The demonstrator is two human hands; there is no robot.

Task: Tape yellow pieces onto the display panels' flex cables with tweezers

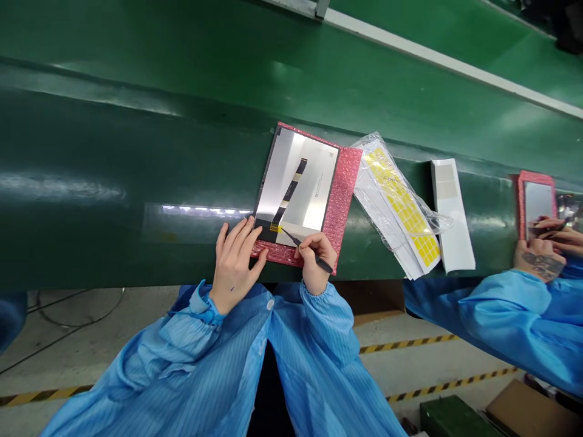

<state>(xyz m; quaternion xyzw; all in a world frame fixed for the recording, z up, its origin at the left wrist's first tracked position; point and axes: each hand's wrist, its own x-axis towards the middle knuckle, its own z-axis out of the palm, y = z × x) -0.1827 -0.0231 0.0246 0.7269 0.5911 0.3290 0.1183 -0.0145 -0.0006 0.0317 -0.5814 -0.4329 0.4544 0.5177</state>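
Panel [314, 182] is laid on pink wrap [346, 176] mid-frame, long side pointed up and slightly right. The cable [291, 188] is slanted the same way. The left hand [234, 264] is spread flat on its lower left corner. A tool [300, 244] is pinched in the right hand [316, 258], tip on yellow tape [274, 228], which seems placed but not pressed down yet.

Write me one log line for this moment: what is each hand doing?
left hand: flat on panel corner | right hand: grips black tool, tip at yellow tape | panel: lying on pink bubble wrap
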